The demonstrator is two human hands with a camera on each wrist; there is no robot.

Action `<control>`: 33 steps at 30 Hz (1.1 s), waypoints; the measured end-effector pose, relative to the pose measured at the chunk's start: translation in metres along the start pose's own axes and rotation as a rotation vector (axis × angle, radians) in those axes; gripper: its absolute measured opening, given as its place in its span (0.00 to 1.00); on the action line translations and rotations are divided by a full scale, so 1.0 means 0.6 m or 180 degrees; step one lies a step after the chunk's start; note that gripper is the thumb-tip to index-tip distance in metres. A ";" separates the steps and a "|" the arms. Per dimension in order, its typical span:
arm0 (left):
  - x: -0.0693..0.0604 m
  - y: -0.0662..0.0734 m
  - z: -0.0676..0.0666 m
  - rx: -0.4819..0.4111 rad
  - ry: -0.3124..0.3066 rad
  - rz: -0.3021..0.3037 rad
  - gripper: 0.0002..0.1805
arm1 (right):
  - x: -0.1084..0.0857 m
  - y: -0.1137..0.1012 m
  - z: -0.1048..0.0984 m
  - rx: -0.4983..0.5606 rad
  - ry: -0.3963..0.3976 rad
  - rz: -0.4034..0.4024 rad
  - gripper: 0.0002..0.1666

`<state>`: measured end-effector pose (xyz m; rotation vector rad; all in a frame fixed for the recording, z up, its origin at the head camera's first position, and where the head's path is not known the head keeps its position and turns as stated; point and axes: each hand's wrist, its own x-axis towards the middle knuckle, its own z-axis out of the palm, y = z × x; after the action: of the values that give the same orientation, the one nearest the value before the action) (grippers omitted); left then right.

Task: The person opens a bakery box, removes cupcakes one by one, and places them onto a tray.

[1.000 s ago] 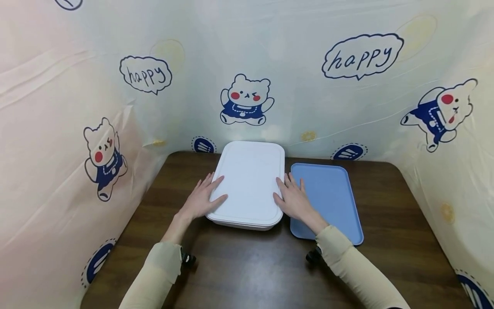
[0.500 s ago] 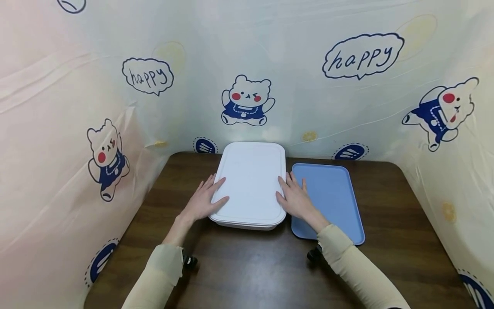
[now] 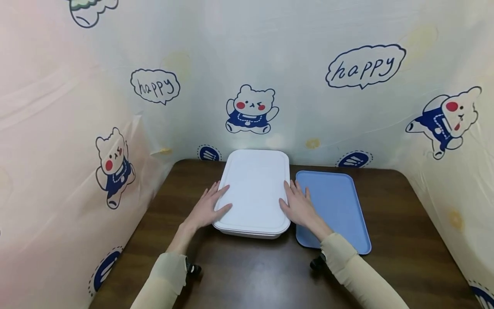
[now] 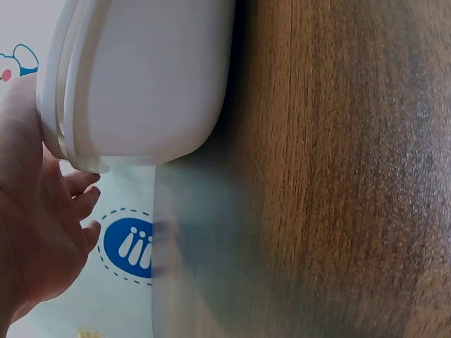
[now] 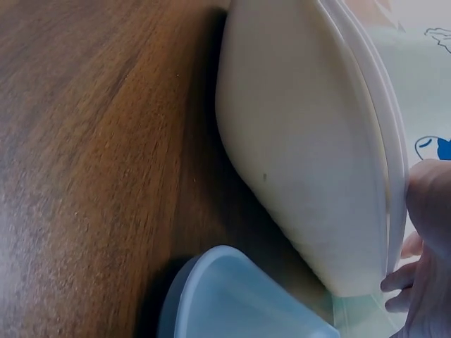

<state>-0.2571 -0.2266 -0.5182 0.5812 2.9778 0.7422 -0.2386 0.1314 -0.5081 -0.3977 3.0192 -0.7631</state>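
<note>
In the middle of the head view a white lidded box stands on the brown table, its lid's flat top facing up. My left hand rests on its left edge, with the thumb and a finger spread over the lid. Opposite it, my right hand touches the right edge the same way. The left wrist view shows the box's side, with bent fingertips beside the rim. In the right wrist view the thumb lies against the lid's rim. The inside of the box is hidden.
A shallow blue tray lies right of the box, partly beneath my right forearm. The wooden table ends at the back against a printed cloth, which also hangs along both sides.
The head view has tilted up a little, so everything sits slightly lower and farther right in it. Both hands keep their places on the box.
</note>
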 end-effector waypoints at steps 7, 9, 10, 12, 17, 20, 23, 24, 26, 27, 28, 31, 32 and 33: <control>0.002 0.004 0.007 -0.0202 0.0049 0.0020 0.43 | 0.000 0.003 0.006 0.0203 0.0104 0.0033 0.42; 0.002 0.005 0.008 -0.0270 0.0020 0.0012 0.43 | -0.001 0.005 0.007 0.0230 0.0054 0.0050 0.42; 0.002 0.004 0.009 -0.0312 0.0003 0.0003 0.43 | -0.001 0.006 0.008 0.0243 0.0028 0.0046 0.41; 0.002 0.004 0.010 -0.0415 -0.0015 -0.0031 0.43 | -0.002 0.008 0.010 0.0259 0.0013 0.0020 0.40; -0.001 0.001 0.006 -0.0581 0.0032 -0.0082 0.42 | -0.002 0.007 0.010 0.0285 0.0042 -0.0071 0.40; -0.003 -0.003 0.004 -0.0631 0.0059 -0.0071 0.41 | -0.003 0.004 0.009 0.0278 0.0043 -0.0096 0.40; -0.007 -0.004 0.000 -0.0682 0.0064 -0.0084 0.40 | -0.005 0.001 0.010 0.0281 0.0078 -0.0110 0.39; -0.008 -0.003 -0.001 -0.0707 0.0071 -0.0094 0.40 | -0.005 0.000 0.010 0.0278 0.0098 -0.0116 0.39; -0.010 0.000 -0.006 -0.0732 0.0104 -0.0106 0.40 | -0.005 -0.003 0.008 0.0300 0.0153 -0.0135 0.39; -0.010 0.002 -0.008 -0.0730 0.0126 -0.0110 0.40 | -0.005 -0.005 0.007 0.0308 0.0192 -0.0150 0.38; -0.010 0.004 -0.010 -0.0724 0.0154 -0.0108 0.40 | -0.005 -0.007 0.006 0.0315 0.0232 -0.0164 0.38; -0.008 0.008 -0.014 -0.0706 0.0218 -0.0105 0.40 | -0.003 -0.011 0.002 0.0349 0.0346 -0.0193 0.38; -0.008 0.009 -0.014 -0.0699 0.0235 -0.0103 0.40 | -0.002 -0.012 0.003 0.0344 0.0377 -0.0195 0.37; -0.008 0.009 -0.015 -0.0681 0.0248 -0.0094 0.40 | -0.002 -0.014 0.002 0.0346 0.0398 -0.0197 0.37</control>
<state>-0.2517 -0.2279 -0.5083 0.5058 2.9140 1.0870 -0.2356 0.1241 -0.5053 -0.4594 3.0738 -0.9874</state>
